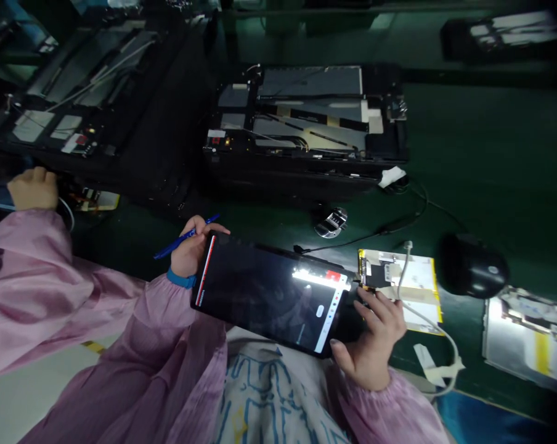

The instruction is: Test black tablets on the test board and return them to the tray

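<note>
A tablet (269, 290) with a lit screen, mostly dark with a pale icon strip at its right end, is held tilted above my lap. My left hand (188, 250), with a blue band at the wrist, is closed on the tablet's left end and also has a blue pen (174, 243) between its fingers. At the other end, my right hand (375, 333) has its thumb on the near corner and its fingers by the far corner, gripping the tablet's edge. Just beyond those fingers lies a battery-like panel (421, 277) with yellow edges and a pale cable (403, 271) over it.
Stacked opened tablets (306, 166) stand behind, with another stack (135, 154) at the left. A co-worker's hand (36, 188) in a pink sleeve is beside that stack. A round metal object (331, 223), thin black cable (375, 234), black rounded device (475, 268) and silver panel (509, 339) lie on the green bench.
</note>
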### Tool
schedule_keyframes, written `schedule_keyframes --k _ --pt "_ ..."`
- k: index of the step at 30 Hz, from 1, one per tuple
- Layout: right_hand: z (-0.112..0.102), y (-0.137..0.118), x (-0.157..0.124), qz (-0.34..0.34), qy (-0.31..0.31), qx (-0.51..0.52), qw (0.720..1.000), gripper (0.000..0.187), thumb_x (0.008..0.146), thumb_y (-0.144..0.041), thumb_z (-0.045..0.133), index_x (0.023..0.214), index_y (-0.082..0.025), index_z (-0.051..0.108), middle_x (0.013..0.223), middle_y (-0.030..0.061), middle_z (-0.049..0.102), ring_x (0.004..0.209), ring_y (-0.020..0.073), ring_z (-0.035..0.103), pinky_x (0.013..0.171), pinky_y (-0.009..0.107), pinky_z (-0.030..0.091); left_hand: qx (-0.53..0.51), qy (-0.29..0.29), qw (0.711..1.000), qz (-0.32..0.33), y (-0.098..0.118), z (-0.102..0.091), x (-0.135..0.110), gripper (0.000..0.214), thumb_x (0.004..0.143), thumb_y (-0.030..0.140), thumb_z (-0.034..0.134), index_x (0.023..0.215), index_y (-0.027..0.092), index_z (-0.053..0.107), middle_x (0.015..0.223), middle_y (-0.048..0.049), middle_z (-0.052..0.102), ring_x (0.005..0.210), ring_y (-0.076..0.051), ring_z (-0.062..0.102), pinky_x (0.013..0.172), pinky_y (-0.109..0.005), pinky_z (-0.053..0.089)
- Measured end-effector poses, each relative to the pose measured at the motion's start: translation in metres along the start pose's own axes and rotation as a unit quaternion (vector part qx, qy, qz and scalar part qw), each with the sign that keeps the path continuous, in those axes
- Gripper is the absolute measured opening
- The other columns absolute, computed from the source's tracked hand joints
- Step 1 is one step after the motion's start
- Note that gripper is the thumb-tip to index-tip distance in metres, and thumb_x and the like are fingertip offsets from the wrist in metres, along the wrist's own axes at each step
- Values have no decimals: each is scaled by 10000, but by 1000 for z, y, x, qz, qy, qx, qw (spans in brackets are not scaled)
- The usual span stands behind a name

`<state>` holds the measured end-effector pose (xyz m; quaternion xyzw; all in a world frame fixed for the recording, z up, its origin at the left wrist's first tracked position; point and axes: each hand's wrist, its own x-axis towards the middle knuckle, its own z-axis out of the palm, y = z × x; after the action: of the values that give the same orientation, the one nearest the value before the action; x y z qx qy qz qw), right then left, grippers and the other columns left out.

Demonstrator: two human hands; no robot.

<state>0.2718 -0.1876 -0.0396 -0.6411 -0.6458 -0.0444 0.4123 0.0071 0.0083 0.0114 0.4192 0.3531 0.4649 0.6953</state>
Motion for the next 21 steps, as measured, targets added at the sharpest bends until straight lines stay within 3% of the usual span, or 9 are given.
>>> schedule_keyframes --k 21 --pt "2 -2 2 34 -1 29 999 542 848 -517 439 1266 -171 437 1215 175 506 1179 392 427 972 663 278 -4 15 1000 23 -4 -1 -3 236 683 238 630 719 196 401 828 -84 721 724 -214 656 666 -315 493"
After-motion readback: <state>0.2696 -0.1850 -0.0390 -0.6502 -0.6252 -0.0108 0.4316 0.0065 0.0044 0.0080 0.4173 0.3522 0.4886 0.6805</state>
